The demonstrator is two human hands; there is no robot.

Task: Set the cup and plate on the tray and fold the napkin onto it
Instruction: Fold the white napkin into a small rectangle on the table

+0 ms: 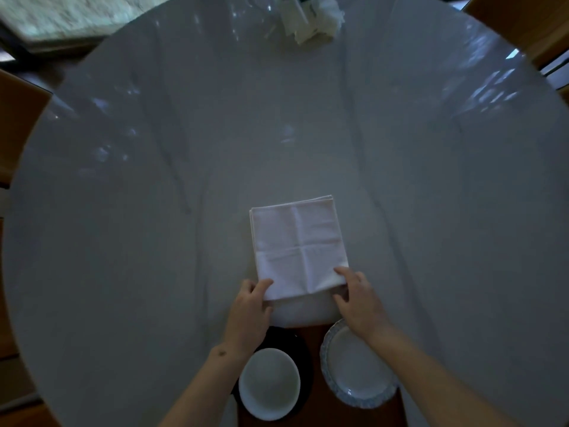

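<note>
A: How's your napkin (298, 248)?
B: White creased cloth, folded square, flat on the bench (123, 211); your left hand (249, 306) and right hand (357, 297) pinch its near corners, beyond the tray (314, 340).

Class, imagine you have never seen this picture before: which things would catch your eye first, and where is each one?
The pale folded napkin stands out against the dim round table, just below the middle, with the left hand and right hand pinching its near corners. Nearest the camera, a white cup sits left and a frilled plate right on a brown tray.
</note>
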